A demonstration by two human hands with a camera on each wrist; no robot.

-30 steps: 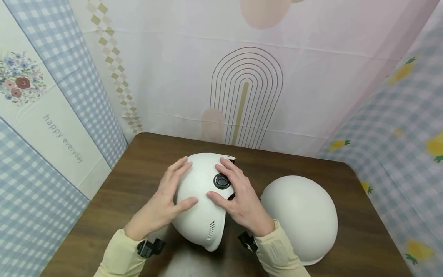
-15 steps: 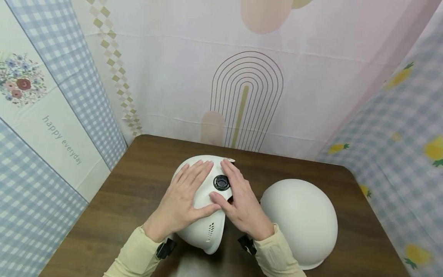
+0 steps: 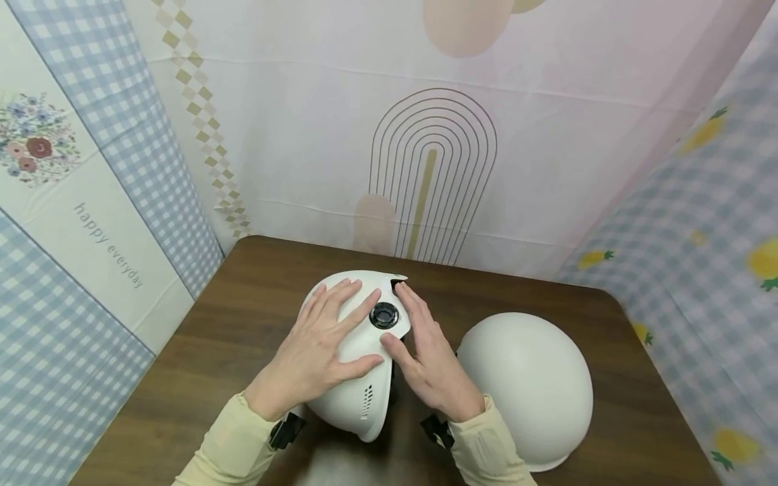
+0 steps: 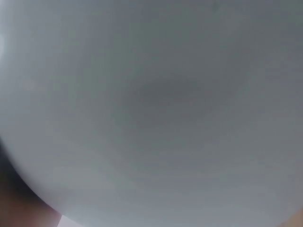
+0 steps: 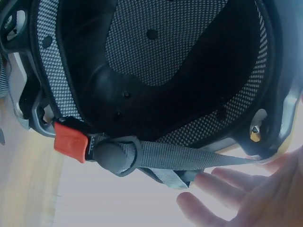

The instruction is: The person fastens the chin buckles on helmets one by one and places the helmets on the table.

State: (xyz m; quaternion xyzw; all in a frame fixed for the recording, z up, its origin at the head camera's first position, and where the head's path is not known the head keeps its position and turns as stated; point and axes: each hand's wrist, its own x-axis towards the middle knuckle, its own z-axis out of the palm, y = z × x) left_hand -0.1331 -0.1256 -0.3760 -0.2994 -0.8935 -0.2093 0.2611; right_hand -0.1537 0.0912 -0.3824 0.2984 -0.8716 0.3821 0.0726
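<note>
A white helmet (image 3: 365, 343) stands tilted on the table, a black round vent (image 3: 384, 315) on its side. My left hand (image 3: 313, 347) lies over its shell with fingers spread and nearly straight. At the rim, my right hand (image 3: 434, 368) touches the edge with extended fingertips, its thumb close by the shell. In the right wrist view the padded lining (image 5: 156, 42) faces the camera. Across the opening runs a grey chin strap (image 5: 189, 156) with a red buckle piece (image 5: 71, 142); the right fingers are close beneath it. Blurred white shell (image 4: 151, 118) fills nearly all of the left wrist view.
A smooth white dome (image 3: 525, 388) sits on the brown wooden table (image 3: 243, 283), right beside my right forearm. Printed cloth (image 3: 304, 135) hangs behind the table, with checked cloth on both sides.
My left hand has slid rightward over the shell, and its fingers have spread again. The right hand has shifted slightly away from the vent to the rim. The helmet has turned slightly.
</note>
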